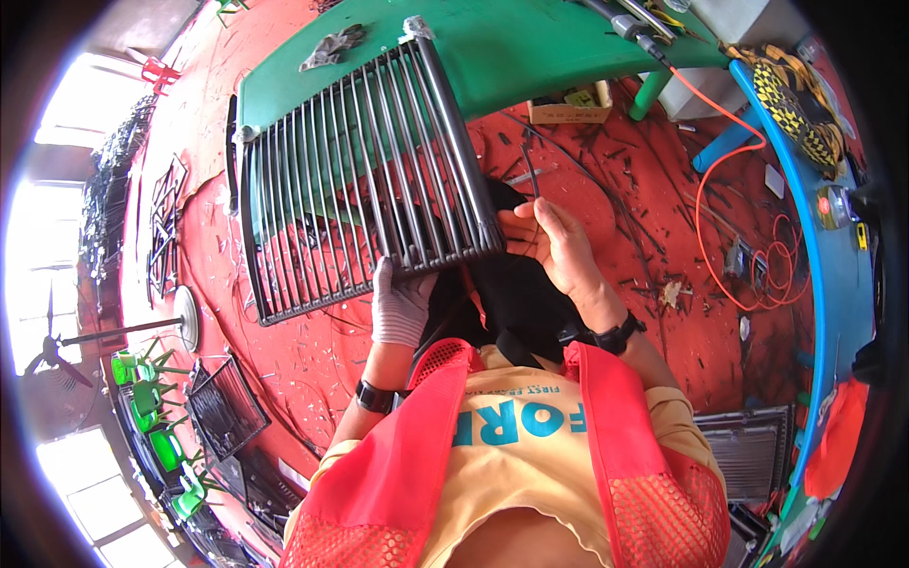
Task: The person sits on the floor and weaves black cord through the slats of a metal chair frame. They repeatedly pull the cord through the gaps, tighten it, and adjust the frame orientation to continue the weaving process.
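A black slatted panel (pixel 327 189), with many parallel bars inside a frame, lies tilted with its far part on the green table (pixel 530 43). Its near edge reaches toward me. My left hand (pixel 400 305), in a pale striped glove, is closed on that near edge, thumb on top and the other fingers partly hidden. Just off the panel's near right corner is my bare right hand (pixel 565 248). Between its thumb and fingers it pinches a thin black strip (pixel 530 166), which sticks up and away from me.
A grey cloth (pixel 333 45) lies on the green table. An orange hose (pixel 703 204) hangs to the red floor, which is strewn with black scraps. A cardboard box (pixel 570 104) sits under the table. At right stands a blue table (pixel 833 284); a fan (pixel 59 346) and green chairs are left.
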The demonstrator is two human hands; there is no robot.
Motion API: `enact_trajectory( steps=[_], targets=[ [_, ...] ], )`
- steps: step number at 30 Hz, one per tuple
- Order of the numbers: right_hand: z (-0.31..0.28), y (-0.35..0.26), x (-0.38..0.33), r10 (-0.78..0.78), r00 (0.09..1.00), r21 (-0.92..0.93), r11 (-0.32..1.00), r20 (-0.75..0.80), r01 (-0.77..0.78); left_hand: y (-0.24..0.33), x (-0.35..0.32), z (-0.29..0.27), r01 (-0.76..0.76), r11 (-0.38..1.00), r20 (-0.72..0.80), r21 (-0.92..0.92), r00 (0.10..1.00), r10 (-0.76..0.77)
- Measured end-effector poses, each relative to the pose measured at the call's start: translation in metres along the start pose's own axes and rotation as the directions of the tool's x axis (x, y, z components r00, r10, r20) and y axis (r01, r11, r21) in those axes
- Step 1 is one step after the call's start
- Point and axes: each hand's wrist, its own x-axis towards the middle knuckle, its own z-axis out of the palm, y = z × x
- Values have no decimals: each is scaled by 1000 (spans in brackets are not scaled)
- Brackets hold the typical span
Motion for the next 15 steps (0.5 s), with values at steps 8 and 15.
enact_trajectory(
  steps=[8,15],
  targets=[
    [-19,4,-14,-1,988,-145,989,-158,-22,4,-1,3,-8,1000,-138,21,990,11],
    [-32,-12,-26,-109,988,-158,983,-106,92,10,0,7,23,999,-148,30,989,-18]
  ],
)
